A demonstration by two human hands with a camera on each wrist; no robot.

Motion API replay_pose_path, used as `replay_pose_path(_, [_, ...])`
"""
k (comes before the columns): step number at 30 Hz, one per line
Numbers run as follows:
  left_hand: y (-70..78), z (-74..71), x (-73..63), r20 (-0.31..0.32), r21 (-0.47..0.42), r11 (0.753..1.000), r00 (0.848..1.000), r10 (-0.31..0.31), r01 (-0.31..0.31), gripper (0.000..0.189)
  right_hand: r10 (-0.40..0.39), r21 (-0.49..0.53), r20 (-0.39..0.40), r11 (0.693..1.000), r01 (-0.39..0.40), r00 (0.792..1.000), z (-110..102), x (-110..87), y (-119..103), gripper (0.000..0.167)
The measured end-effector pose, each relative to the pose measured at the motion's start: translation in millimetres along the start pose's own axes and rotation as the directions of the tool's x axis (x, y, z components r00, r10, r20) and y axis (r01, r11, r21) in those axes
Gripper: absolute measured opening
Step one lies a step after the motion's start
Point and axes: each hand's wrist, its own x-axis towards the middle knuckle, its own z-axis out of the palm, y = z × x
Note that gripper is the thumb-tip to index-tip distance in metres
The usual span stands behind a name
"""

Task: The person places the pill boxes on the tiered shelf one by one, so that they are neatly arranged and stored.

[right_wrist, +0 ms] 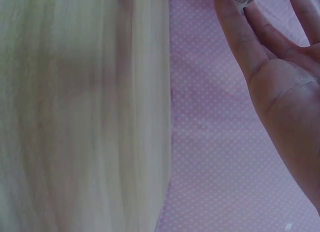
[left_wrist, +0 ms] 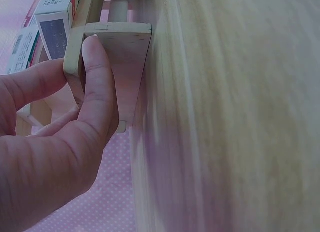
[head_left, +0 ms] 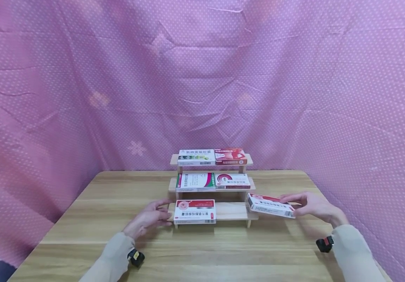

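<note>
A three-tier wooden stand (head_left: 231,211) stands on the table. My left hand (head_left: 149,217) grips the left end of its lowest board (left_wrist: 75,56), thumb on top and fingers beneath in the left wrist view. In my right hand (head_left: 313,207), a red-and-white medicine box (head_left: 271,206) is pinched by its right end. That box is tilted, its left end overlapping the right end of the lowest board in the head view. Only a corner of it shows in the right wrist view. Another red-and-white medicine box (head_left: 195,212) lies on the left half of the lowest board.
On the middle tier lie a white-and-green box (head_left: 195,181) and a white box with red arcs (head_left: 232,181). The top tier carries a white-and-green box (head_left: 196,157) and a red box (head_left: 230,156). Behind the wooden table (head_left: 223,258) hangs a pink dotted cloth (head_left: 202,86).
</note>
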Motion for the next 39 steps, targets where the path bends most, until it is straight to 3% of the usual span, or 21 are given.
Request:
replay_pose_path(9, [-0.2, -0.9, -1.4, 0.006, 0.019, 1.0, 1.0, 0.01, -0.01, 0.07, 0.027, 0.041, 0.085, 0.999, -0.03, 0.996, 13, 15.5, -6, 0.053])
replay_pose_path(14, [-0.1, -0.7, -2.0, 0.007, 0.013, 1.0, 1.0, 0.009, -0.009, 0.068, 0.004, 0.041, 0.116, 0.999, -0.009, 0.993, 23, 25.9, -7, 0.055])
replay_pose_path(23, [-0.5, -0.9, -1.9, 0.012, 0.025, 1.0, 1.0, 0.016, -0.016, 0.069, -0.012, 0.008, 0.102, 1.0, 0.011, 0.995, 40, 41.3, -9, 0.053])
replay_pose_path(29, [-1.5, -0.7, 0.0, 0.0, 0.026, 1.0, 1.0, 0.014, -0.014, 0.07, -0.09, -0.137, 0.067, 0.986, 0.098, 0.994, 52, 48.8, -10, 0.052])
replay_pose_path(33, [-3.4, 0.0, 0.6, -0.016, 0.03, 1.0, 1.0, 0.011, -0.01, 0.071, -0.093, -0.21, 0.025, 0.973, 0.096, 0.995, 62, 51.4, -12, 0.051])
replay_pose_path(39, [-4.2, -0.1, 0.0, -0.012, 0.037, 0.999, 1.0, 0.018, -0.018, 0.071, -0.082, -0.188, -0.023, 0.979, 0.076, 0.996, 70, 57.2, -14, 0.05])
